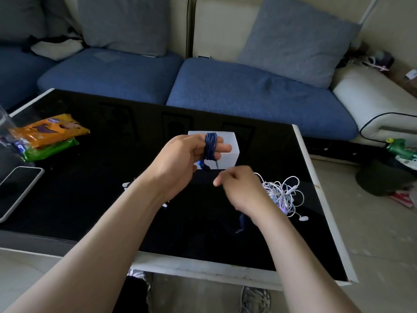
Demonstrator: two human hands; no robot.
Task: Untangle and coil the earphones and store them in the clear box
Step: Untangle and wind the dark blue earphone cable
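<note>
Blue earphones (210,146) are wound in a tight coil around the fingers of my left hand (187,154), which holds them above the table, just in front of the clear box (229,158). The blue earbuds dangle under the coil. A loose blue strand drops from it toward my right hand (239,190), which pinches it with curled fingers lower and to the right; this hand is blurred. A tangled heap of white earphones (283,194) lies on the black table (90,211) right behind my right hand.
Small white earphone parts (126,185) lie left of my left forearm. An orange snack packet (49,129) on a green one (52,150) sits at the far left, with a phone (18,192) nearer. A blue sofa (248,93) runs behind the table.
</note>
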